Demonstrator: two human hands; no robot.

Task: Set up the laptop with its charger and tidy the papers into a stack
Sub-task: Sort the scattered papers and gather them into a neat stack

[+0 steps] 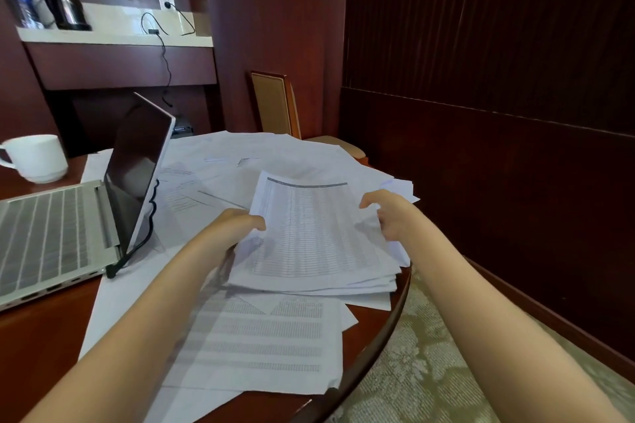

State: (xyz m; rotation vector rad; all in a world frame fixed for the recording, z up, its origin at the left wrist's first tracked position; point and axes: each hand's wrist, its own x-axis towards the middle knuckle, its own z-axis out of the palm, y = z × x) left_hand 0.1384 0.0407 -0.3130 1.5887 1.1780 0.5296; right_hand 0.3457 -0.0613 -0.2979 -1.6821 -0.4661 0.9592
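Currently, a bundle of papers [309, 240] is held just right of the laptop [68, 230], above the loose sheets [261, 343] spread there. Whether it is lifted clear of them cannot be told. Its left edge is pinched by the left hand [240, 227], thumb on top. Its right edge is gripped by the curled fingers of the right hand [388, 213]; that thumb is hidden.

Hazards:
- The bundle is not squared: edges are fanned and corners project. Thin, smooth white sheets slide readily, so inner sheets may be shed if either grip is relaxed.
- On the side away from the laptop, the bundle reaches the curved rim of the table [388, 319]. Anything released there would probably fall to the patterned carpet [429, 371].
- The black charger cable [151, 227] is routed down the right edge of the laptop screen to the base, beside the loose sheets. It could be snagged and the plug disturbed if those sheets are dragged.

Materials: the laptop is open, with a matt silver base and a dark glossy screen. The table is polished reddish wood. A white glazed mug [37, 158] stands behind the laptop.
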